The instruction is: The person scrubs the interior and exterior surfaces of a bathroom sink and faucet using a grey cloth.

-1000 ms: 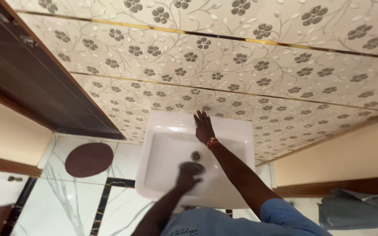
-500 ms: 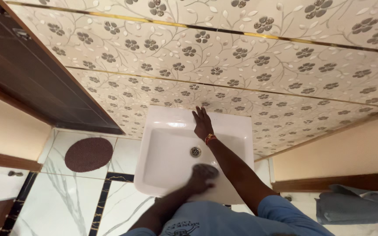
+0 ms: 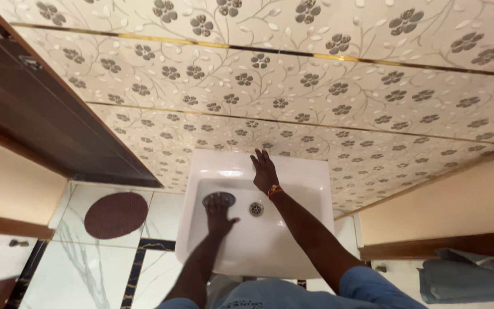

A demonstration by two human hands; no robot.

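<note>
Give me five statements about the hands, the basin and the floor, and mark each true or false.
1. The left hand presses a dark scrub pad inside the white basin. True.
2. The right hand grips a tap. False: it rests flat on the basin's back rim.
3. The drain lies between the two arms. True.
4. The round mat is right of the basin. False: left.
5. The basin is full of water. False: its bottom shows bare.

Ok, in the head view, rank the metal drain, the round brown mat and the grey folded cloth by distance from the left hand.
1. Metal drain, just right of the left hand in the basin.
2. Round brown mat, on the floor to its left.
3. Grey folded cloth, far right, low.
</note>
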